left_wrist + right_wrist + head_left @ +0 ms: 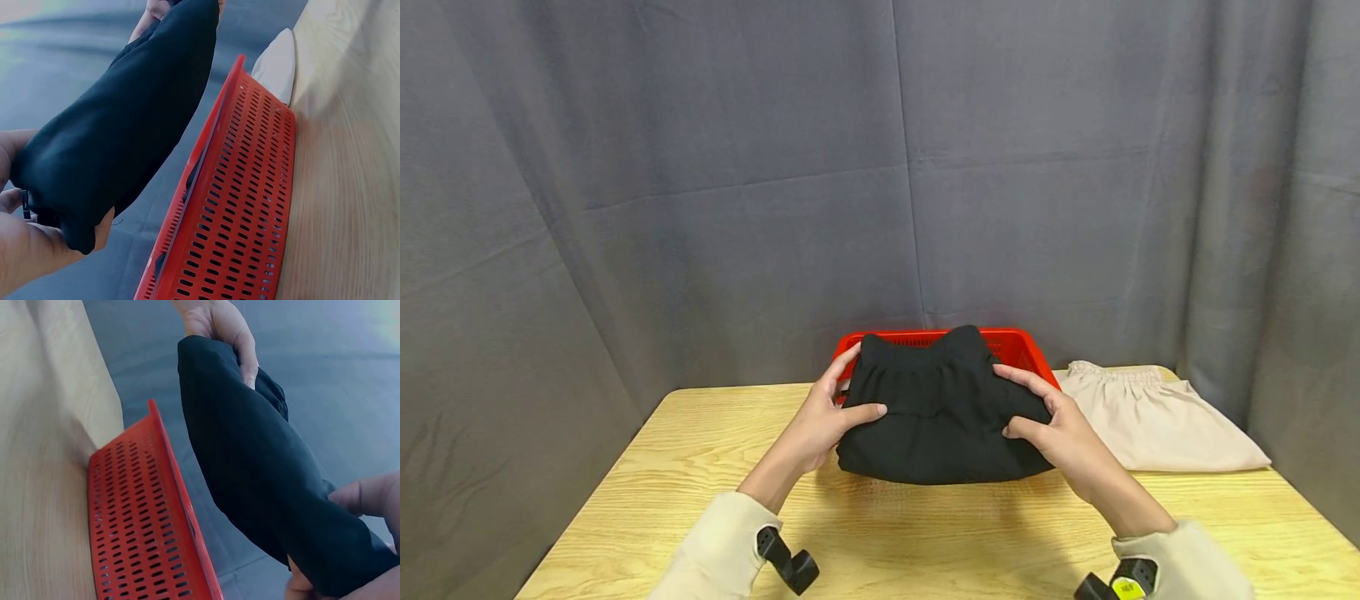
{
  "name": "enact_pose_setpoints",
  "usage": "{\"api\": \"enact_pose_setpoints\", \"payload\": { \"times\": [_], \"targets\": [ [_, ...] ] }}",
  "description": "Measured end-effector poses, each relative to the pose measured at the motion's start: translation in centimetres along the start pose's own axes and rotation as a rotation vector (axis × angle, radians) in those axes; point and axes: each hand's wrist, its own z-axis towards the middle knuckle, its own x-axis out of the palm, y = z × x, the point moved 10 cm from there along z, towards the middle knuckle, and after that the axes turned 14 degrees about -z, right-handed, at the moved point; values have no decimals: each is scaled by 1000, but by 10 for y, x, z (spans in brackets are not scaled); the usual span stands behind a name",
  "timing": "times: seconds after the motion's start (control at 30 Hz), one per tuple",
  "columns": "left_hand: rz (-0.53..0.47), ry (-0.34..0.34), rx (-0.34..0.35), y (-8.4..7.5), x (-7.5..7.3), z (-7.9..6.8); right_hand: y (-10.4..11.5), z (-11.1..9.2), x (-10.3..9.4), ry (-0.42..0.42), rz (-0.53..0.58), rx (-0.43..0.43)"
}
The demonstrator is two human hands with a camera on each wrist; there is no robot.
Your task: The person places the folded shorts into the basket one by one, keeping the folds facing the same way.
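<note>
Both hands hold a folded black garment (940,425) with a gathered waistband along its top, probably shorts or a skirt. My left hand (822,423) grips its left side, thumb on the near face and fingers behind. On the opposite side my right hand (1066,427) pinches it the same way. The wrist views show the garment raised above the rim of a red perforated plastic basket (240,187), tilted and sagging softly between the hands. Seen from the head, it covers most of the basket, so the contents are largely hidden.
To the right of the basket, a folded beige garment (1165,429) with a gathered waistband lies flat on the wooden table (655,492). A grey curtain (775,208) hangs behind the table and along its sides.
</note>
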Motion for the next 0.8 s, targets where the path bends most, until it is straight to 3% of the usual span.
{"api": "enact_pose_setpoints", "payload": {
  "times": [0.37, 0.8],
  "targets": [
    [-7, -50, 30, 2, -4, 15, 3, 10, -5, 36, 74, -13],
    [43, -107, 94, -2, -5, 34, -4, 22, -15, 15, 122, 23]
  ]
}}
